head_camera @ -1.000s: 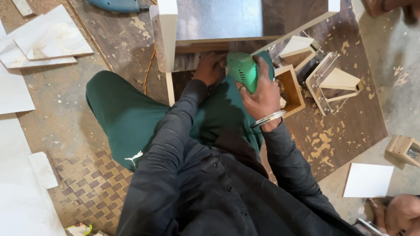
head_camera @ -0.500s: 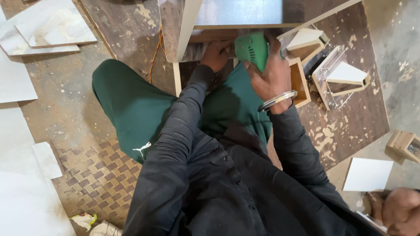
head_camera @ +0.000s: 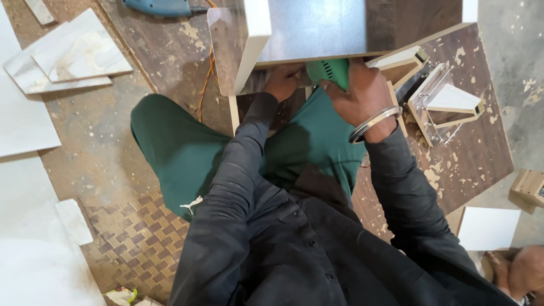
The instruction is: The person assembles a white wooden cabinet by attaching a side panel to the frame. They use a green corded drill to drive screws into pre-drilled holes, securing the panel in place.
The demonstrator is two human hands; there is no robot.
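At the far left lie pale marble-look tile pieces [head_camera: 68, 54] stacked on the dusty floor, with a larger white sheet [head_camera: 22, 122] just below them and a small pale offcut [head_camera: 73, 221] lower down beside a woven brown mat [head_camera: 130, 238]; along the top edge, left of centre, a blue power tool [head_camera: 161, 7] rests on the scuffed dark wooden board [head_camera: 170, 51] with an orange cord [head_camera: 209, 73] trailing down from it; the person sits with a knee in green trousers [head_camera: 170, 153] drawn up at the board's near edge, both black sleeves reaching forward; a grey-faced cabinet panel [head_camera: 309, 28] with white edges stands over the board's middle, hiding part of what lies beneath; the left hand [head_camera: 283, 79] is tucked under the panel's near edge, fingers curled and pressed against the work there, though whether it grips anything cannot be told; just beside it, touching it or nearly so, the right hand [head_camera: 362, 93] is clenched around the body of a green drill [head_camera: 328, 71], whose front end disappears under the panel; a metal bangle [head_camera: 374, 122] circles that wrist; to the right, near the board's right edge, a small wooden triangular frame [head_camera: 445, 105] with metal rods lies flat; well apart at the far right sit a small wooden block [head_camera: 530, 187] and a white square sheet [head_camera: 487, 226] on the floor; another person's hand [head_camera: 518, 272] shows in the bottom right corner.
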